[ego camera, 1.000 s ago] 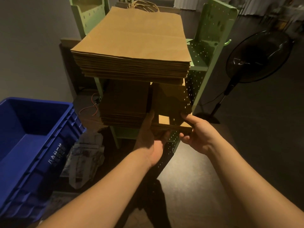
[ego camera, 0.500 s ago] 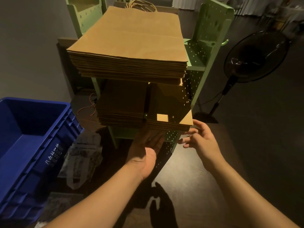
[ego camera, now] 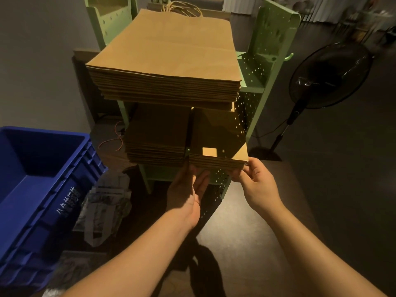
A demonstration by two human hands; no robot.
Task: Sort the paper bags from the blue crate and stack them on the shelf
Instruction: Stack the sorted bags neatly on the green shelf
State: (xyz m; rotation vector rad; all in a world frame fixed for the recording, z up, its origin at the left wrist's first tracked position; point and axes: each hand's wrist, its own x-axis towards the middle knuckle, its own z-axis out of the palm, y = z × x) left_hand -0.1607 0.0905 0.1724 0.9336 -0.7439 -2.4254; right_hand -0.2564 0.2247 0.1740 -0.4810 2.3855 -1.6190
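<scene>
Where the hands hung loose just short of the lower stacks half a second ago, both have now closed the gap to the shelf (ego camera: 272,61). The left hand (ego camera: 188,196) reaches up with straight, relaxed fingers, their tips touching the front underside of the right-hand lower stack of paper bags (ego camera: 216,144), gripping nothing. The right hand (ego camera: 257,181) has come up to that stack's near right corner, and its thumb and fingers pinch the edge of the bottom bags. A second lower stack (ego camera: 156,136) sits just beside it on the same level, and a taller stack of larger bags (ego camera: 169,56) lies on the level above, unmoved. The blue crate (ego camera: 42,189) stands on the floor to the left as before, a grey printed bag (ego camera: 107,202) crumpled beside it. A black standing fan (ego camera: 330,76) stays at the right.
</scene>
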